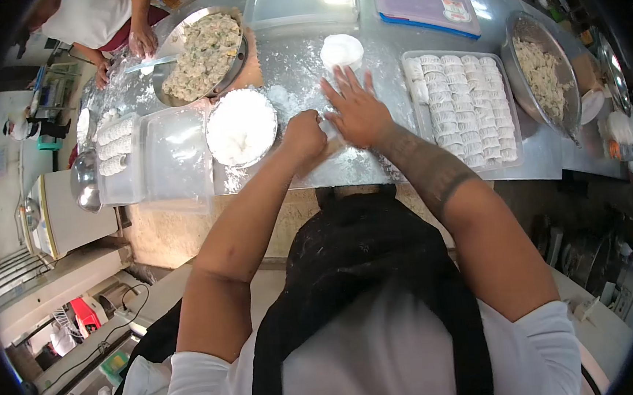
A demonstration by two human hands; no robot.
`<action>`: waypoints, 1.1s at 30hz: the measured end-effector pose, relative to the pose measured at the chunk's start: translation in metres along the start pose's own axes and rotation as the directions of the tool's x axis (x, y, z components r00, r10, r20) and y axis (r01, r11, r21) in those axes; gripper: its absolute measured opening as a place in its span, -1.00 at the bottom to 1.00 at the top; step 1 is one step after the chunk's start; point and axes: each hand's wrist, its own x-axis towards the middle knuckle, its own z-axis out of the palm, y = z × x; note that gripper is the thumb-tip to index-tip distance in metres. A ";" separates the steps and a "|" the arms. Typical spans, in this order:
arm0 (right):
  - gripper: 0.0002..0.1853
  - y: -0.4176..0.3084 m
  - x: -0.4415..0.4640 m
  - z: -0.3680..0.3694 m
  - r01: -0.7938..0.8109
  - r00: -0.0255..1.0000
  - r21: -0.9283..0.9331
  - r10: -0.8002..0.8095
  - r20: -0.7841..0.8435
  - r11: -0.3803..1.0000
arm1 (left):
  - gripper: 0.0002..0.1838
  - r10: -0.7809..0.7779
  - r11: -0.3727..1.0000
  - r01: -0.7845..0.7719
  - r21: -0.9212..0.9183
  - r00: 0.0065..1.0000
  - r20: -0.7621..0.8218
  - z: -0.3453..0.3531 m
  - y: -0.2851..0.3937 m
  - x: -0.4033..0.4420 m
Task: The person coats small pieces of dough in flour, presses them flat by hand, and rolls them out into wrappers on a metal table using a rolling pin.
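Currently | left hand (pixel 305 135) curled, hold unclear | right hand (pixel 362 113) spread, near white disc (pixel 341 50)

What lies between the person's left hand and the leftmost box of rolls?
In the head view: first a bowl of white flour, then a clear plastic tray.

The surface (pixel 388 60) was smooth grey metal, glossy where light struck it. Heaped flour (pixel 242 126) looked matt and powdery. The tub (pixel 175 145) was clear, shiny plastic; the apron (pixel 364 245), matt black cloth.
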 end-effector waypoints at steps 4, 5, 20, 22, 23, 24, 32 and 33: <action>-0.21 -0.007 -0.080 -0.027 -0.070 0.973 -0.031 0.075 0.217 0.997 | -0.66 -0.308 0.767 0.428 -0.478 0.899 0.311 -0.004 -0.007 -0.004; -0.21 -0.007 -0.091 -0.030 -0.057 0.968 -0.028 0.062 0.243 0.998 | -0.66 -0.310 0.796 0.424 -0.433 0.899 0.310 -0.001 -0.011 -0.005; -0.12 -0.011 -0.121 -0.021 -0.073 0.977 0.035 0.064 0.202 0.997 | -0.73 -0.065 0.929 0.094 -0.359 0.994 0.092 -0.054 0.041 -0.029; -0.13 -0.010 -0.124 -0.015 -0.079 0.982 0.041 0.070 0.177 0.996 | -0.66 -0.038 0.856 0.078 -0.511 0.995 0.089 -0.070 0.055 -0.005; -0.13 -0.010 -0.124 -0.011 -0.080 0.984 0.045 0.071 0.164 0.996 | -0.63 -0.025 0.810 0.071 -0.582 0.996 0.086 -0.074 0.058 0.013; -0.14 -0.012 -0.122 -0.010 -0.096 0.986 0.066 0.086 0.140 0.993 | -0.63 -0.058 0.701 0.108 -0.705 0.994 0.094 -0.076 0.060 0.034; -0.16 -0.014 -0.122 -0.006 -0.140 0.981 0.062 0.130 0.145 0.988 | -0.63 -0.548 0.416 0.229 -0.880 0.836 -0.041 -0.006 0.037 0.155; -0.16 -0.013 -0.122 -0.007 -0.142 0.980 0.063 0.131 0.150 0.988 | -0.62 -0.481 0.524 0.168 -0.835 0.867 -0.128 -0.002 0.040 0.140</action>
